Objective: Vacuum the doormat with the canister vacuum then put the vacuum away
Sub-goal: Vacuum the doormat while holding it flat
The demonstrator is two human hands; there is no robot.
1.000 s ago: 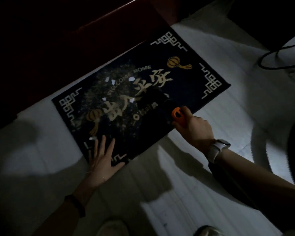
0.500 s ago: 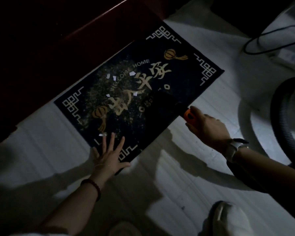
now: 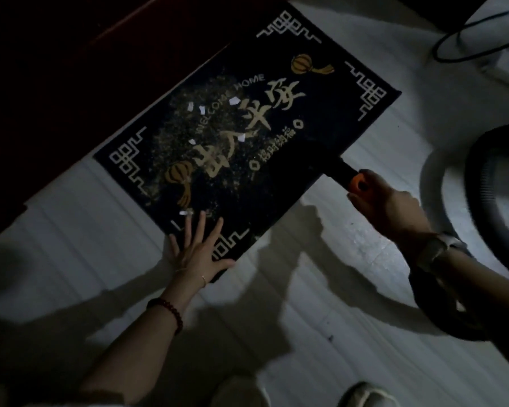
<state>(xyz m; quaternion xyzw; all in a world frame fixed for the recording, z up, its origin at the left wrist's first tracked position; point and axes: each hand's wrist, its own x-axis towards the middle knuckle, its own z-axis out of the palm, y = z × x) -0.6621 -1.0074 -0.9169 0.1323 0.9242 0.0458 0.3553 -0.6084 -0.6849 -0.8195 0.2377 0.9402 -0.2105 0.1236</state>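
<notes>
Dim tiled floor (image 3: pixel 321 333): left hand (image 3: pixel 199 254) flat on doormat (image 3: pixel 329 92), right hand (image 3: pixel 391 207) grasping vacuum nozzle (image 3: pixel 343 171).

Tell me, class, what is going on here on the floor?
A person is vacuuming a dark doormat. The left hand lies flat on the mat's near corner, pinning it down. The right hand holds the vacuum nozzle at the mat's right edge. White paper scraps and fine crumbs are not yet picked up. The hose curves beside it.
</notes>
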